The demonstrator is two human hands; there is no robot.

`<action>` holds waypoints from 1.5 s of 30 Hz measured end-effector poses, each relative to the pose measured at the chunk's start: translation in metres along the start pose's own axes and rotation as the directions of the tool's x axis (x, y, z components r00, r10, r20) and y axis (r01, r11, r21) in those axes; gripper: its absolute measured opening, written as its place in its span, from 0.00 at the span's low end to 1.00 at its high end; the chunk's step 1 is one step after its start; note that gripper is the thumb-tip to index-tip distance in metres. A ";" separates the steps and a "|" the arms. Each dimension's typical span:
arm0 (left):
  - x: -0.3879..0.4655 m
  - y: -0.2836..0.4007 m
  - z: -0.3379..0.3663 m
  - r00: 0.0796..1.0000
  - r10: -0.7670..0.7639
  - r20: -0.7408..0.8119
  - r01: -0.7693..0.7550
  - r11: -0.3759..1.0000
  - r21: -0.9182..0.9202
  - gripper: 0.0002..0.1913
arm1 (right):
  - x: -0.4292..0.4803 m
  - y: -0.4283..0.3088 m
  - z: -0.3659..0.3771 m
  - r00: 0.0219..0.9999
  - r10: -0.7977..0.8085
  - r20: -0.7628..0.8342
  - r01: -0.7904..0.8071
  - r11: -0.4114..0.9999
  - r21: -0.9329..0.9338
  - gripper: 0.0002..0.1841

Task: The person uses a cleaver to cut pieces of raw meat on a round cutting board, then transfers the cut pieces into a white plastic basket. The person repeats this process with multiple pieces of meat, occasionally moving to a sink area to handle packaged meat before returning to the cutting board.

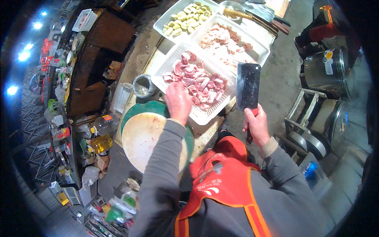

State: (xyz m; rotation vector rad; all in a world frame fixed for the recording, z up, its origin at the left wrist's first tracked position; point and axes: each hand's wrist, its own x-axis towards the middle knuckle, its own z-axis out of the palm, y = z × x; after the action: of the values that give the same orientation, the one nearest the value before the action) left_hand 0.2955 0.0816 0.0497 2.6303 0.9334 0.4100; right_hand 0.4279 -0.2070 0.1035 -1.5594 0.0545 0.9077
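Observation:
My right hand [257, 123] grips a cleaver [248, 86] by its red handle, its broad dark blade upright beside the baskets. My left hand [178, 102] reaches over the near edge of a white perforated plastic basket [204, 117], its fingertips at the chunks of raw meat [197, 80] inside; whether they hold a piece is hidden. Under my left forearm lies a round chopping board [145, 139] with small red specks, on top of a green round piece [142, 108]. Beyond the basket, a white tray [265, 56] holds paler raw meat [220, 41].
A white tray [160, 26] of yellow-green chunks stands at the back, near more knives [260, 17]. A metal container [143, 86] sits left of the basket. Oil bottles [100, 144] stand on the left; large metal pots [324, 71] are on the right.

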 end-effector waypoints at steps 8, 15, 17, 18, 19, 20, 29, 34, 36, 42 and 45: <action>0.010 -0.032 -0.003 0.984 -0.017 0.175 -0.040 0.947 0.320 0.22 | -0.019 -0.001 0.001 0.996 0.085 0.036 -0.086 0.996 0.015 0.10; -0.027 0.001 -0.004 0.955 0.054 0.292 -0.109 0.979 0.173 0.20 | -0.060 0.016 0.001 0.994 0.100 -0.033 -0.098 0.992 0.074 0.10; -0.036 0.007 -0.003 0.941 0.099 0.324 -0.162 0.972 0.173 0.22 | -0.082 0.025 0.001 0.994 0.079 -0.076 -0.073 0.994 0.080 0.10; -0.039 0.010 -0.002 0.945 0.152 0.289 -0.199 0.970 0.141 0.18 | -0.094 0.029 0.000 0.992 0.077 -0.103 -0.067 0.993 0.093 0.09; -0.042 0.012 0.000 0.934 0.177 0.309 -0.224 0.967 0.121 0.17 | -0.109 0.033 0.001 0.988 0.072 -0.135 -0.059 0.993 0.104 0.09; -0.043 0.012 0.002 0.924 0.222 0.312 -0.264 0.960 0.099 0.16 | -0.125 0.039 0.000 0.982 0.074 -0.172 -0.053 0.991 0.124 0.09; -0.042 0.009 0.019 0.828 0.435 0.354 -0.458 0.889 -0.020 0.17 | -0.273 0.105 -0.016 0.889 0.169 -0.425 -0.125 0.984 0.131 0.12; -0.043 0.030 -0.003 0.849 0.410 0.334 -0.478 0.865 0.154 0.20 | -0.335 0.137 -0.028 0.846 0.159 -0.508 -0.064 0.978 0.199 0.13; -0.048 0.045 -0.017 0.820 0.542 0.182 -0.566 0.815 0.124 0.17 | -0.355 0.151 -0.033 0.826 0.172 -0.537 -0.045 0.970 0.240 0.13; -0.065 0.107 -0.033 0.713 0.679 0.174 -0.682 0.729 -0.052 0.17 | -0.422 0.196 -0.046 0.730 0.115 -0.673 0.146 0.936 0.319 0.13; -0.091 0.152 -0.023 0.671 0.711 0.209 -0.722 0.691 -0.031 0.22 | -0.465 0.223 -0.057 0.690 0.072 -0.720 0.242 0.915 0.324 0.12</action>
State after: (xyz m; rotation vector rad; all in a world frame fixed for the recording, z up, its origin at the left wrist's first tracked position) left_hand 0.3036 -0.0845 0.1155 2.9242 -0.2219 0.2672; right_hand 0.0204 -0.5201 0.1785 -1.4225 0.6913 0.1227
